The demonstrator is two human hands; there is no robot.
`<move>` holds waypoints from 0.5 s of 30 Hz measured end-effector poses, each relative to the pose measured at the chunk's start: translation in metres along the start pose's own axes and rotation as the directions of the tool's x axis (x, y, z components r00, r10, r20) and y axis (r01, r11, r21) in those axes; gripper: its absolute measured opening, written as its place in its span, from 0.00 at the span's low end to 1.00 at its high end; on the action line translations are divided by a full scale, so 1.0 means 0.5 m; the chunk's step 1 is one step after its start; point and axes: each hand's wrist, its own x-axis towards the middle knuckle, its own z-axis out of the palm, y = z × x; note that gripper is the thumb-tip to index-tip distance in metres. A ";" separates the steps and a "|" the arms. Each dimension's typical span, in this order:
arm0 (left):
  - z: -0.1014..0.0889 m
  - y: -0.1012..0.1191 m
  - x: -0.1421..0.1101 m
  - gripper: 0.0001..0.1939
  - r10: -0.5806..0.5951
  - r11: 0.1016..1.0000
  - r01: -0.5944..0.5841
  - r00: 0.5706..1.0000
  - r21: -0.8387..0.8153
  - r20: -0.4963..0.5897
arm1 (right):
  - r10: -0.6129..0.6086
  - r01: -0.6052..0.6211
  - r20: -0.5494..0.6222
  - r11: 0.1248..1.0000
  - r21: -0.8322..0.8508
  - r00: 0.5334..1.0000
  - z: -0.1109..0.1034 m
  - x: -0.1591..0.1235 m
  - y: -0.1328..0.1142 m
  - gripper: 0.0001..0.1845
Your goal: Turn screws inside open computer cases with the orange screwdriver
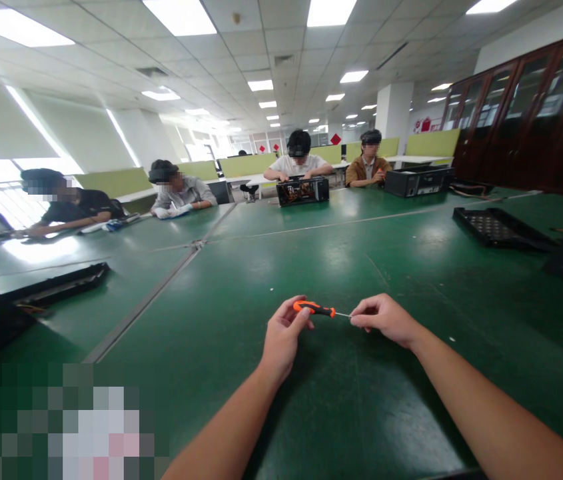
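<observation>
An orange and black screwdriver [317, 309] is held level above the green table [241, 267], its handle to the left and its thin metal shaft to the right. My left hand [284, 333] grips the handle between thumb and fingers. At the other end, my right hand [384, 317] pinches the tip of the shaft with thumb and forefinger. The very tip is hidden by those fingers.
Black panels lie at the left [56, 283] and at the right [501, 228]. Across the table a person works at an open computer case [304, 191]; another case [418, 180] stands by a second person. Other people sit along the left side. A blurred patch covers the lower left.
</observation>
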 end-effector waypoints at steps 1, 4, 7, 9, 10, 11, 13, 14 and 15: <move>0.001 0.001 0.000 0.21 -0.016 0.998 0.016 1.000 -0.053 0.000 | 0.019 -0.018 0.027 1.000 -0.021 0.999 0.004 0.000 0.002 0.13; 0.002 0.009 -0.003 0.23 -0.073 0.973 0.079 0.997 -0.216 0.034 | 0.040 -0.039 0.045 0.999 -0.025 0.998 0.012 0.003 0.008 0.12; -0.003 0.022 -0.007 0.15 -0.060 0.952 0.092 0.991 -0.293 0.116 | -0.001 0.002 -0.021 0.997 0.072 1.000 0.009 0.005 0.005 0.11; -0.006 0.028 -0.012 0.15 -0.027 0.984 0.070 0.969 -0.167 0.246 | -0.050 0.064 -0.086 0.983 0.175 0.995 0.003 0.003 -0.002 0.12; -0.006 0.030 -0.016 0.16 -0.021 0.999 0.032 0.941 -0.029 0.338 | -0.076 0.101 -0.117 0.969 0.225 0.990 0.001 0.001 -0.006 0.13; -0.005 0.031 -0.020 0.16 -0.033 0.991 -0.025 0.903 0.130 0.429 | -0.103 0.139 -0.144 0.953 0.269 0.984 0.000 -0.002 -0.011 0.13; 0.002 0.029 -0.029 0.12 -0.104 0.901 -0.161 0.821 0.402 0.562 | -0.150 0.202 -0.174 0.922 0.330 0.973 0.003 -0.010 -0.022 0.13; 0.006 0.027 -0.033 0.13 -0.140 0.854 -0.205 0.794 0.478 0.591 | -0.170 0.223 -0.177 0.911 0.348 0.969 0.007 -0.015 -0.027 0.12; 0.010 0.023 -0.037 0.17 -0.166 0.829 -0.219 0.782 0.515 0.600 | -0.187 0.238 -0.172 0.902 0.360 0.967 0.013 -0.021 -0.032 0.11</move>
